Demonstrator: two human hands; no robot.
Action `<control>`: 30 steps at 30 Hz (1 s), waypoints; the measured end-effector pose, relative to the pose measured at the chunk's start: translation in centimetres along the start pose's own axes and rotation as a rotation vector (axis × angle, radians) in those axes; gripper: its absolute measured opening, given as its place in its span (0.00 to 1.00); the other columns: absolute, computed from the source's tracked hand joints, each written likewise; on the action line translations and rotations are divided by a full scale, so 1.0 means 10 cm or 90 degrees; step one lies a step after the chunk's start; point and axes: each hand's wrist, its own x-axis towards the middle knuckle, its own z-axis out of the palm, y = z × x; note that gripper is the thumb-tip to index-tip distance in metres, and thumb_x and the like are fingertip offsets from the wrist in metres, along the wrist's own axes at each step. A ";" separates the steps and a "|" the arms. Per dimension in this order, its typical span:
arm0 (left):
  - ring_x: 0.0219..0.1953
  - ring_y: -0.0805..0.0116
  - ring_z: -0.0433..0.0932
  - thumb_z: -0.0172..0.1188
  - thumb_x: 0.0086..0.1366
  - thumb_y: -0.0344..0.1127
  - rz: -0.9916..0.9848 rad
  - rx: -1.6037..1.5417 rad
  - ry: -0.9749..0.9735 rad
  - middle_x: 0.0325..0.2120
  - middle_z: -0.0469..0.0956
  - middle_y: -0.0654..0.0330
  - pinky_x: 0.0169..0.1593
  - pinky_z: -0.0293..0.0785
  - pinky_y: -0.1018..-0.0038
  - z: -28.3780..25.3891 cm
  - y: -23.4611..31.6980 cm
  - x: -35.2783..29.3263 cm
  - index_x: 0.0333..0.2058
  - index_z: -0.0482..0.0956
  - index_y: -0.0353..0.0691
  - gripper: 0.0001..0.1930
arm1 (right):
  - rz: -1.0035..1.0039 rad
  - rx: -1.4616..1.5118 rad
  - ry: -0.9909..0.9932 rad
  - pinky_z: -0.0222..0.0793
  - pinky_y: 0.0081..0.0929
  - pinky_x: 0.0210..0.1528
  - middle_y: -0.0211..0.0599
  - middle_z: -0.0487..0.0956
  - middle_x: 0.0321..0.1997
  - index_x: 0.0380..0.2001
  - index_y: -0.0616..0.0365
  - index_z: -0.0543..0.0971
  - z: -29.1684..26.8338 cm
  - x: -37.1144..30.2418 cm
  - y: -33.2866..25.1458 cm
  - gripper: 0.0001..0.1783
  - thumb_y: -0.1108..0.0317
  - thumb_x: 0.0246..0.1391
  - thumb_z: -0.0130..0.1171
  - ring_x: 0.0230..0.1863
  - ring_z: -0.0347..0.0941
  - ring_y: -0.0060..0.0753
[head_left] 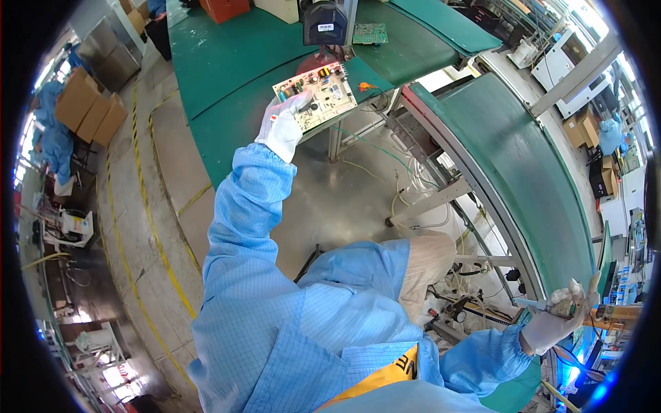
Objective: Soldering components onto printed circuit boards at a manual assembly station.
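Observation:
My left hand, in a white glove, is closed on the left edge of a pale circuit board crowded with parts. The board is tilted and lies under a black boxy device, by the corner of the green-topped table. A red glow shows just beneath that device. Out to the lower right, my right hand, also white-gloved, has its fingers curled upward beside the green conveyor belt. Something small and greyish sits at its fingertips; its kind is not clear.
Another green circuit board lies beyond the black device. The green conveyor belt curves along my right on a metal frame. Cables and hoses hang below it. Cardboard boxes and yellow floor lines are off left. An orange-red item rests at the table corner.

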 end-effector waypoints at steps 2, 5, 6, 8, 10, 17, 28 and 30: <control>0.42 0.68 0.81 0.61 0.61 0.34 -0.002 -0.007 -0.003 0.41 0.80 0.57 0.47 0.77 0.74 0.00 0.02 0.00 0.47 0.74 0.33 0.17 | -0.036 -0.008 -0.092 0.67 0.10 0.31 0.34 0.76 0.42 0.60 0.60 0.66 -0.01 0.00 -0.03 0.26 0.56 0.65 0.41 0.31 0.68 0.16; 0.42 0.68 0.81 0.61 0.61 0.34 -0.012 -0.008 -0.016 0.41 0.80 0.57 0.47 0.77 0.73 0.00 0.03 0.01 0.47 0.74 0.33 0.17 | -0.040 0.033 -0.170 0.63 0.09 0.28 0.33 0.76 0.40 0.61 0.61 0.66 -0.04 0.02 -0.03 0.26 0.56 0.66 0.41 0.28 0.66 0.13; 0.42 0.68 0.81 0.61 0.61 0.34 -0.009 -0.019 -0.005 0.40 0.80 0.58 0.47 0.77 0.73 0.00 0.03 0.02 0.47 0.75 0.34 0.16 | -0.041 0.032 -0.170 0.63 0.09 0.28 0.33 0.76 0.40 0.61 0.61 0.66 -0.02 0.01 -0.05 0.26 0.56 0.66 0.41 0.28 0.66 0.13; 0.41 0.69 0.81 0.61 0.61 0.34 -0.004 -0.029 0.009 0.40 0.81 0.58 0.46 0.77 0.73 -0.02 0.03 0.08 0.46 0.75 0.34 0.16 | -0.025 0.031 -0.091 0.58 0.08 0.25 0.32 0.76 0.37 0.61 0.61 0.66 0.11 -0.06 -0.10 0.26 0.56 0.66 0.41 0.26 0.63 0.11; 0.46 0.61 0.79 0.53 0.66 0.32 -0.025 -0.028 0.084 0.44 0.79 0.53 0.50 0.76 0.69 -0.07 0.02 0.19 0.49 0.73 0.31 0.15 | -0.022 0.037 -0.101 0.58 0.07 0.25 0.32 0.75 0.37 0.61 0.60 0.65 0.08 -0.04 -0.10 0.26 0.56 0.66 0.41 0.27 0.63 0.11; 0.12 0.73 0.67 0.60 0.63 0.41 -0.065 -0.096 0.133 0.27 0.80 0.63 0.20 0.64 0.74 -0.10 0.05 0.44 0.37 0.81 0.46 0.08 | -0.003 0.008 -0.094 0.59 0.08 0.27 0.30 0.74 0.39 0.62 0.55 0.65 0.01 -0.01 -0.08 0.26 0.57 0.66 0.41 0.28 0.63 0.12; 0.50 0.53 0.77 0.51 0.64 0.31 -0.108 -0.213 -0.033 0.48 0.76 0.48 0.55 0.75 0.58 0.06 -0.01 0.15 0.53 0.70 0.32 0.18 | -0.027 -0.038 -0.096 0.54 0.07 0.21 0.24 0.73 0.31 0.65 0.60 0.60 0.23 -0.14 -0.17 0.30 0.55 0.64 0.43 0.23 0.59 0.09; 0.51 0.49 0.76 0.50 0.62 0.25 -0.117 -0.179 -0.055 0.51 0.73 0.44 0.57 0.73 0.56 0.32 -0.08 -0.14 0.56 0.65 0.27 0.22 | -0.006 -0.020 -0.075 0.54 0.08 0.20 0.24 0.73 0.30 0.65 0.60 0.59 0.25 -0.14 -0.17 0.31 0.54 0.64 0.43 0.21 0.59 0.10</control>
